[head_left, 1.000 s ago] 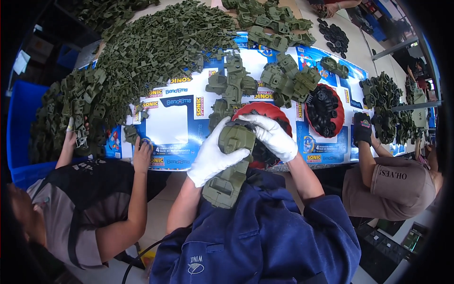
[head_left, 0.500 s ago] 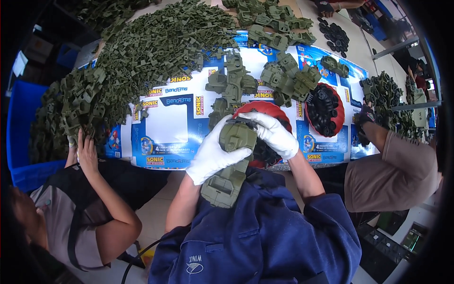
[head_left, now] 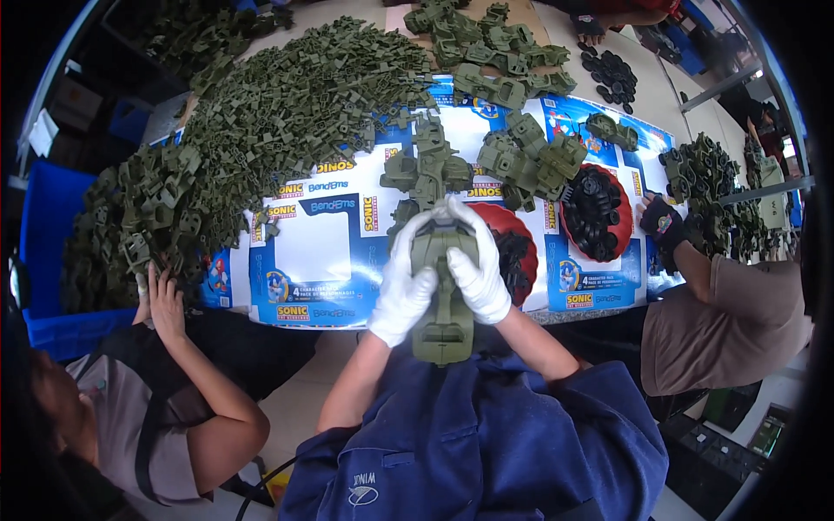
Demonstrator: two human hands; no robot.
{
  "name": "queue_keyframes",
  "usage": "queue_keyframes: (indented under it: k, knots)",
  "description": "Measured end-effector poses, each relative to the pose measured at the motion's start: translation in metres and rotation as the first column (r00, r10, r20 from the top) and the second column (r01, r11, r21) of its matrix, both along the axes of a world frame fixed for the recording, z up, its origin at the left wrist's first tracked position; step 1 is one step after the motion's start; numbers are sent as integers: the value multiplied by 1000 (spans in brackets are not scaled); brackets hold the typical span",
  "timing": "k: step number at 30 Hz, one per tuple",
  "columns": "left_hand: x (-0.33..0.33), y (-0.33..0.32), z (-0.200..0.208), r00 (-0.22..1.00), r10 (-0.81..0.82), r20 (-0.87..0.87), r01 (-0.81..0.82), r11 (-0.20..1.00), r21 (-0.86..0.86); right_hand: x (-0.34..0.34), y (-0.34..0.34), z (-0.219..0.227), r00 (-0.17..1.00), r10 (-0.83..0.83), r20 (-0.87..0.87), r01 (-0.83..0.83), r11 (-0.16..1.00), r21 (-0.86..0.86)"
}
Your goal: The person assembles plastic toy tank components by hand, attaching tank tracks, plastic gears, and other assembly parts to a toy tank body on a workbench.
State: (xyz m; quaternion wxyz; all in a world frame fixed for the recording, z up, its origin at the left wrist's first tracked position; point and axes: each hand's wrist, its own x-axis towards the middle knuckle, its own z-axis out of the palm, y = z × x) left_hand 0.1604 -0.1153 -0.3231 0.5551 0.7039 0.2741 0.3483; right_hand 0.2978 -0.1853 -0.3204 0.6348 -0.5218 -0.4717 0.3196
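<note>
An olive-green toy vehicle body [head_left: 445, 328] is held upright in front of my chest, between both hands. My left hand [head_left: 405, 293], in a white glove, wraps round its left side with the thumb on the top. My right hand [head_left: 479, 276], gloved too, closes on the right side, its thumb pressing the middle. The fingertips of both hands meet at the vehicle's far end and partly cover it. Just right of my right hand is a red bowl [head_left: 493, 214] holding black wheel parts [head_left: 514, 260], partly hidden by that hand.
Beyond lie green vehicle bodies [head_left: 428, 165] and a large heap of small green parts [head_left: 304, 95]. A second red bowl [head_left: 627, 227] holds black parts. Printed blue-and-white sheets [head_left: 313, 247] cover the table. Co-workers' hands [head_left: 165, 304] [head_left: 665, 227] work at both sides. A blue crate [head_left: 43, 234] stands left.
The vehicle body has turned from a slant to straight in line with my chest. My right hand has moved left from its far end onto its side.
</note>
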Motion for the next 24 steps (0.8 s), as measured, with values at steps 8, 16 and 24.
queue_keyframes:
  k: [8,16,24]
  knots:
    - [-4,-7,-17,993,51,107,-62,992,110,-13,-7,-5,973,-108,202,92,992,89]
    - [2,2,-12,995,60,79,-85,930,357,4,3,-4,938,-86,337,1,970,244]
    - [4,-2,-17,991,54,119,-84,961,264,-5,-6,-19,954,-137,267,99,984,151]
